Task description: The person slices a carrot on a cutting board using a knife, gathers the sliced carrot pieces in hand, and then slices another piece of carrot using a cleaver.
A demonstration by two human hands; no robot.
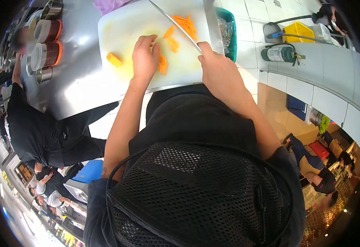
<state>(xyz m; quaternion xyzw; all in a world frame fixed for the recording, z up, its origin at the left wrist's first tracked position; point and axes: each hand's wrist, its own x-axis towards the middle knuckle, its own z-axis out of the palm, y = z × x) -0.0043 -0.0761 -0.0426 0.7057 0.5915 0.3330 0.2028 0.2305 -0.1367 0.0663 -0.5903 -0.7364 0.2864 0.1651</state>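
Observation:
On the white cutting board (118, 33), my left hand (145, 57) bends its fingers over orange carrot slices (162, 65), which show along its thumb side. Part of what lies under the fingers is hidden. My right hand (219, 70) is closed around the handle of a long knife (176, 25), its blade slanting up and left across the board. Thin carrot strips (185, 26) lie in a heap beyond the blade. Loose carrot slices (172, 44) rest between the blade and my left hand. Toward the board's left edge sits a carrot chunk (113, 59).
A purple plastic bag (108, 5) touches the board's far edge. Tubs with orange rims (46, 55) and metal pots stand on the steel counter (75, 78) at left, near a co-worker in black (36, 127). Right of the counter are a green lined bin (229, 35) and a fire extinguisher (278, 53).

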